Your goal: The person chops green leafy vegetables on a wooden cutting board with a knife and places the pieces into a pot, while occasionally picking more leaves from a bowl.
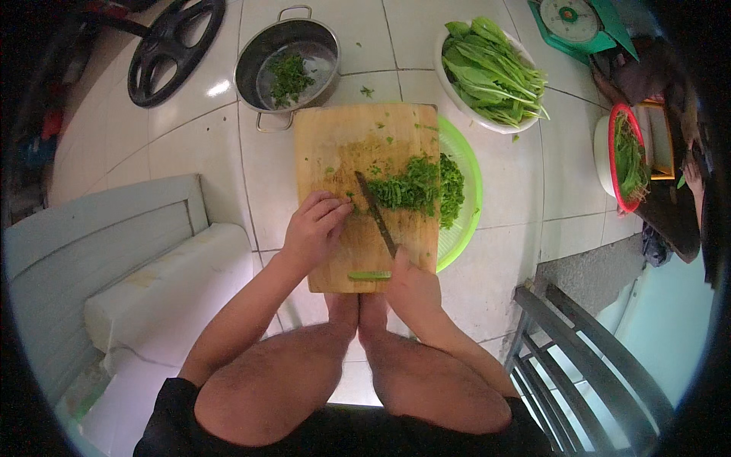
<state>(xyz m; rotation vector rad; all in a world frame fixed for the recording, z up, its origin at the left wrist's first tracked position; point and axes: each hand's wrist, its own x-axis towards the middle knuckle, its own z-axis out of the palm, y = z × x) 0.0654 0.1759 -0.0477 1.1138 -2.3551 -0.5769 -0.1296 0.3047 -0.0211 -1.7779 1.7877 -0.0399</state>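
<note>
A wooden cutting board (337,137) lies in front of my knees, scattered with green bits. My right hand (414,285) grips a kitchen knife (376,214), its dark blade slanting up and left across the board. To the right of the blade sits a heap of chopped leafy greens (405,188). My left hand (320,223) rests on the board's left side, fingers curled, touching a few green scraps at the fingertips. Under the board's right edge is a bright green plastic basket (473,200), holding more chopped greens (451,183).
A steel pot (245,68) with some chopped greens stands far left of the board. Whole leafy greens (494,74) fill a white bowl (485,125). Farther right are a green dial scale (571,28), a red-rimmed basin (614,160) and another person's hand (694,171). A metal railing (594,337) stands lower right.
</note>
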